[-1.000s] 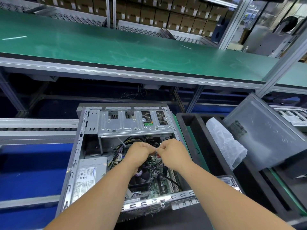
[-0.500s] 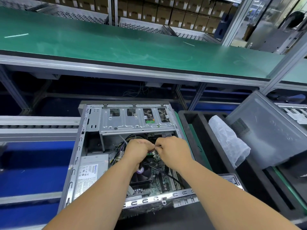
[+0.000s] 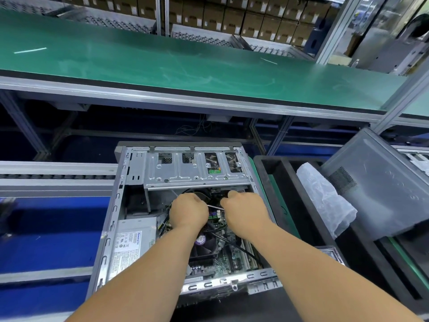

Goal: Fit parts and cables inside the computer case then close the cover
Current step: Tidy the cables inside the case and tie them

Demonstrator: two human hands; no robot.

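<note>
Presently, both hands are working inside the open computer case [image 3: 181, 205], which is lying on its side on the dark tabletop [image 3: 267, 305] just in front of the person. The left hand [image 3: 189, 212] and the right hand [image 3: 246, 212] are curling their fingers and appear to be pulling a thin pale strip [image 3: 216, 207], probably a cable tie, taut between them; each grip is closing on an end of it, though the fingertips themselves are facing away from the camera. The strip is looking light and flexible, so it is best taken by its ends with a pinch. The dark cables [image 3: 234, 245] running across the motherboard [image 3: 222, 259] are appearing soft and springy and are best held along the sheath, not at the connectors. The board is judged fragile and is not to be leaned on. The case's sheet-metal edges are likely to be sharp. The grey cover panel [image 3: 376, 187] is leaning to the right, beside a crumpled plastic bag [image 3: 325, 198]; it is probably stiff and is best held by its edges. What the strip is wrapping is being hidden behind the knuckles, the drive cage [image 3: 197, 170] is shading the area beyond, and the forearms are covering much of the board
</note>
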